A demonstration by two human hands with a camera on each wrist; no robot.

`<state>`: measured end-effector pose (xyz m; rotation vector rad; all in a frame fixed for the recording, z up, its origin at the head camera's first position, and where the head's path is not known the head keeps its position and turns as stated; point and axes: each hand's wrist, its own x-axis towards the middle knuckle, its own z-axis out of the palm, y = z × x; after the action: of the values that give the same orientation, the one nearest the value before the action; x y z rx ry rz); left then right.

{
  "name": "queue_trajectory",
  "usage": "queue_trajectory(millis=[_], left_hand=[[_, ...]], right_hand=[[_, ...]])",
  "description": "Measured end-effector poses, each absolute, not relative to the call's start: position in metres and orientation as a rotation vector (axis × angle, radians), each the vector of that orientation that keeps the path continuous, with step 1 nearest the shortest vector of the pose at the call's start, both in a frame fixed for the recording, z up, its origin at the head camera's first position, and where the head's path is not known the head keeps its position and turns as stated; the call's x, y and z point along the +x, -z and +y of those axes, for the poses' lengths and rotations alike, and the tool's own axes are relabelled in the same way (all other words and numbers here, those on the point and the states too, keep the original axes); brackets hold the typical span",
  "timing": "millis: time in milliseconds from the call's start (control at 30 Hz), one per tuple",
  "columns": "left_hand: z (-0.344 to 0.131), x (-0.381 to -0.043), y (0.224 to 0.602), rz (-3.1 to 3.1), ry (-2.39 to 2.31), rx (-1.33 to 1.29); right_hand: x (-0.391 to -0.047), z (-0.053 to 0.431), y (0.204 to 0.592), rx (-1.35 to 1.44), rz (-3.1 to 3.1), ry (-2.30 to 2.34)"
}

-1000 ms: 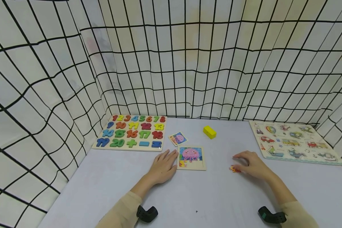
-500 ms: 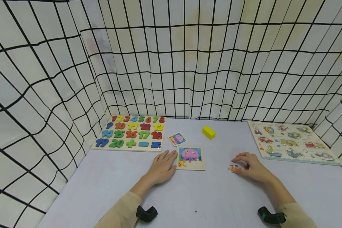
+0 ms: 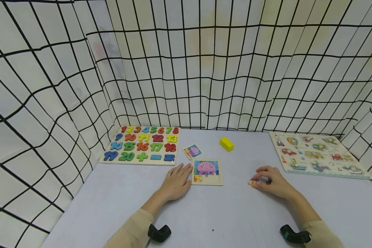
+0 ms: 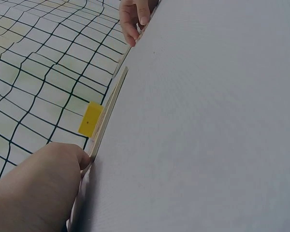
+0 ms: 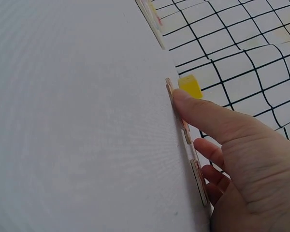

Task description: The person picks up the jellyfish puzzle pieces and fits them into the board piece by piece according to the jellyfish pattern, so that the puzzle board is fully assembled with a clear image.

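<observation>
A small wooden jigsaw tray [image 3: 217, 181] with a pink octopus picture lies in the middle of the table; its lower right part shows bare wood. My left hand [image 3: 175, 183] lies with extended fingers along the tray's left edge, fingertips right at its rim. To the right of the tray, my right hand [image 3: 274, 182] pinches a small colourful jigsaw piece [image 3: 253, 183] low over the table between thumb and fingers. In the right wrist view, the thumb is on the piece's edge, and another flat piece [image 5: 198, 182] sits near the curled fingers, which partly hide it.
Behind the tray lies an octopus picture card [image 3: 192, 151], with a yellow block [image 3: 227, 144] to its right. A number puzzle board [image 3: 137, 161] stands back left, a vehicle picture board [image 3: 320, 154] back right. Black netting [image 3: 186, 96] over white walls encloses the table.
The piece at my right hand showed orange and red before and now shows purple and yellow. The right fingers have shifted slightly around it. My left hand has stayed by the tray.
</observation>
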<state>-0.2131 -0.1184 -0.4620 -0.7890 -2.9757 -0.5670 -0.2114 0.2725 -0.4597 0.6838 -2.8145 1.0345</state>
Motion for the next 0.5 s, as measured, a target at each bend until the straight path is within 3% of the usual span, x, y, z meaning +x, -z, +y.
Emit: queue_trajectory(millis=[500], left_hand=[[-0.1186,-0.2125,0.4613,-2.972,0.564,-0.789]], right_hand=[[-0.2131,0.2706,0.4606,0.712,-2.764,-1.085]])
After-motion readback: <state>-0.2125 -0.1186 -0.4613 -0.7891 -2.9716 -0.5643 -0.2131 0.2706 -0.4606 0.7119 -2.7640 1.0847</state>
